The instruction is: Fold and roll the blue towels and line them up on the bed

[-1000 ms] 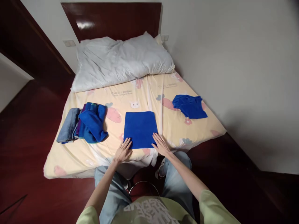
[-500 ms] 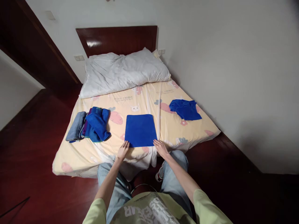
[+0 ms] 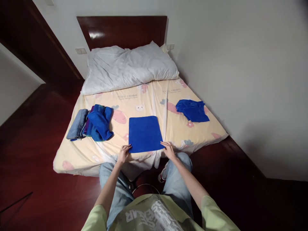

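The left hand (image 3: 123, 154) and right hand (image 3: 168, 150) are pinching the near corners of a blue cloth (image 3: 145, 133) (thumbs mostly hidden), seemingly holding that edge straight; it is lying flat near the foot of the bed (image 3: 80, 157).

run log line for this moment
left hand: at near left corner of flat blue cloth | right hand: at near right corner | blue cloth at right: crumpled

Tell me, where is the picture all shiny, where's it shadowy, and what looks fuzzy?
Head view: white glare on the dark headboard; head view: a soft shadow low on the wall at right; head view: tiny lettering on the bedsheet too fuzzy to read, but the blue cloth has clear edges.
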A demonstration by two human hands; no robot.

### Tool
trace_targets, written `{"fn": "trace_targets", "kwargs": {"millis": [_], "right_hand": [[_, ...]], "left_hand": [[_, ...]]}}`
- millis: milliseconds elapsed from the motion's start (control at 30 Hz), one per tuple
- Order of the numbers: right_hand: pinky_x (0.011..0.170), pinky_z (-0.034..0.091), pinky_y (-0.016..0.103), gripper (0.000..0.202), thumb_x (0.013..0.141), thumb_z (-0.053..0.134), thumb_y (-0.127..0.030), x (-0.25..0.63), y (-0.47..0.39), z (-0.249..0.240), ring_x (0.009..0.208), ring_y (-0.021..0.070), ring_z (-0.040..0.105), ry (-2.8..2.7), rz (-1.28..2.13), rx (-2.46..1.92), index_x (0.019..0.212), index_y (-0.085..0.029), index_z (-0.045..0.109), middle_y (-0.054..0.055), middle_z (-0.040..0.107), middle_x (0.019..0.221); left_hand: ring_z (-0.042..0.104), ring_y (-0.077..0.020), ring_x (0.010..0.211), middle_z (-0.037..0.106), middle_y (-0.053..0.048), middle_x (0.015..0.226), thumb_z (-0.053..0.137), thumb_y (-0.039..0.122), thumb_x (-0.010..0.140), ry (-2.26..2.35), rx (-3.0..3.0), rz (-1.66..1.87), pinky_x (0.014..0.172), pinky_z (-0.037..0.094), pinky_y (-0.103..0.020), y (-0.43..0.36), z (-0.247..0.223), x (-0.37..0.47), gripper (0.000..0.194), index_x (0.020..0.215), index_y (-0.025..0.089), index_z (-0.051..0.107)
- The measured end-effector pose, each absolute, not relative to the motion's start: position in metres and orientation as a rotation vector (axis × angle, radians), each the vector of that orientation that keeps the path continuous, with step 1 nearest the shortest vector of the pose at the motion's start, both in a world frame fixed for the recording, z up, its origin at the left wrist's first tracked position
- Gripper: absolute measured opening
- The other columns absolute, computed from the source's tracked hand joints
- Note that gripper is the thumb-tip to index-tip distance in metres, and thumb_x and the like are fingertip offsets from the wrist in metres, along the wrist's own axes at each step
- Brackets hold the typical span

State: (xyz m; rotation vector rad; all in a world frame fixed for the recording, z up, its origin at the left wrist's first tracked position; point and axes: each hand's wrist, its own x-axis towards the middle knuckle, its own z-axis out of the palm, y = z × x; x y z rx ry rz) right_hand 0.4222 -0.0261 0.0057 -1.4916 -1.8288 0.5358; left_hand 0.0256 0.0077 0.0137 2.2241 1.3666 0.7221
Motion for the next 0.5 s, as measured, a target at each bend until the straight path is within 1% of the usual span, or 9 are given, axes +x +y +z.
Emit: {"fn": "trace_targets", "kwargs": {"millis": [67,133,233,333,433,500], "right_hand": [[0.103,0.051,0.048,0.057,0.071,0.046,-0.001,0.423,-0.018,0.002,0.117,0.0224,0.063,-1.753,0.597,-1.475,0.116,-0.022,0.073,0.008,0.071,0.122],[0.1,0.052,0.047,0.052,0.069,0.048,-0.003,0.426,-0.01,-0.001,0.112,0.0229,0.065,-1.677,0.671,-1.457,0.111,-0.021,0.075,0.009,0.072,0.116],[0.088,0.057,0.041,0.041,0.071,0.052,-0.01,0.433,0.0,-0.001,0.102,0.0228,0.069,-1.576,0.811,-1.454,0.103,-0.02,0.077,0.01,0.073,0.111],[0.08,0.058,0.036,0.035,0.073,0.054,-0.015,0.439,0.006,-0.001,0.096,0.0221,0.069,-1.533,0.906,-1.436,0.098,-0.019,0.078,0.011,0.073,0.109],[0.076,0.056,0.034,0.038,0.069,0.052,-0.014,0.443,0.008,-0.004,0.091,0.021,0.069,-1.536,0.933,-1.412,0.096,-0.018,0.078,0.01,0.073,0.107],[0.069,0.055,0.032,0.044,0.064,0.05,-0.012,0.442,0.008,-0.007,0.082,0.019,0.067,-1.533,0.928,-1.418,0.096,-0.018,0.078,0.01,0.073,0.106]], "left_hand": [[0.06,-0.0243,0.113,0.067,-0.009,0.128,0.049,0.016,0.084,1.388,2.174,0.772,0.099,0.053,-0.048,0.013,0.013,0.026,0.04,0.118,0.019,0.07],[0.061,-0.0241,0.111,0.07,-0.009,0.122,0.048,0.021,0.087,1.431,2.112,0.817,0.099,0.052,-0.046,0.016,0.012,0.028,0.035,0.113,0.019,0.072],[0.062,-0.0236,0.11,0.072,-0.008,0.116,0.047,0.026,0.089,1.492,2.013,0.846,0.1,0.051,-0.045,0.021,0.01,0.032,0.032,0.104,0.021,0.075],[0.063,-0.0235,0.109,0.072,-0.008,0.113,0.047,0.03,0.089,1.504,1.949,0.843,0.101,0.051,-0.044,0.025,0.008,0.033,0.032,0.101,0.022,0.076],[0.063,-0.0235,0.109,0.073,-0.008,0.113,0.047,0.033,0.089,1.493,1.92,0.847,0.101,0.05,-0.043,0.028,0.005,0.032,0.033,0.1,0.022,0.076],[0.064,-0.0237,0.108,0.073,-0.008,0.113,0.049,0.035,0.088,1.487,1.901,0.845,0.101,0.05,-0.044,0.029,0.004,0.031,0.032,0.099,0.022,0.076]]}}
